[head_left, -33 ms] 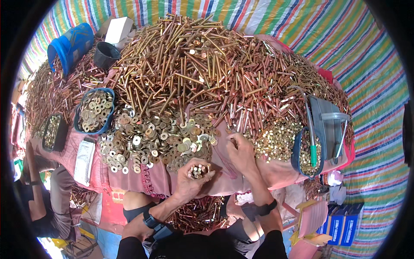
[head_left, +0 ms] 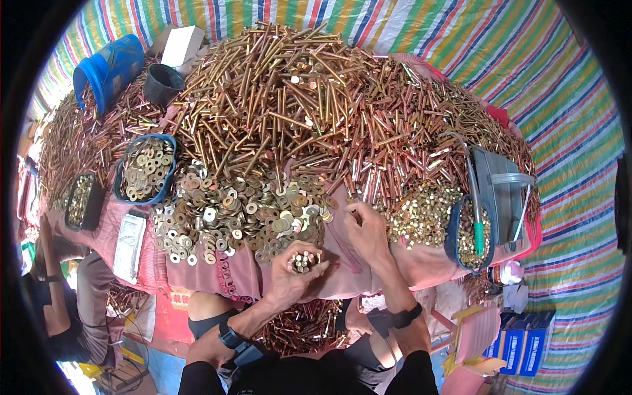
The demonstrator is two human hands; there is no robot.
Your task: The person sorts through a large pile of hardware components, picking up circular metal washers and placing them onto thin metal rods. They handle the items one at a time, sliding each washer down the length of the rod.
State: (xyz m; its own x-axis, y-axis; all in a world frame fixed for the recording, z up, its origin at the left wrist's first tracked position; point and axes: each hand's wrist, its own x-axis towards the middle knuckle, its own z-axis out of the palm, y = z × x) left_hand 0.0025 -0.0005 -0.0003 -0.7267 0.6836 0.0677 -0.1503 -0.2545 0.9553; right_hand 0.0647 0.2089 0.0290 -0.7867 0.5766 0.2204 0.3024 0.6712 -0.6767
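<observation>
My left hand (head_left: 293, 276) is wrapped round a bundle of bolts (head_left: 303, 262), their ends showing upward, at the near edge of the cloth-covered table. To its right, my right hand (head_left: 368, 230) has its fingers closed together over the pink cloth. Whatever those fingertips hold is too small and hidden to make out. Just beyond my left hand spreads a pile of flat washers (head_left: 230, 210). A heap of small nuts (head_left: 421, 214) lies to the right of my right hand. Behind both rises a large mound of long bolts and metal tubes (head_left: 276, 105).
Washers fill a blue-rimmed basket (head_left: 143, 170); nuts fill another basket (head_left: 473, 230). A grey dustpan-like tray (head_left: 497, 191) stands at the right. A blue bucket (head_left: 108, 72) and a black pot (head_left: 162, 84) lie at back left. Another person's arm (head_left: 52, 276) shows at far left.
</observation>
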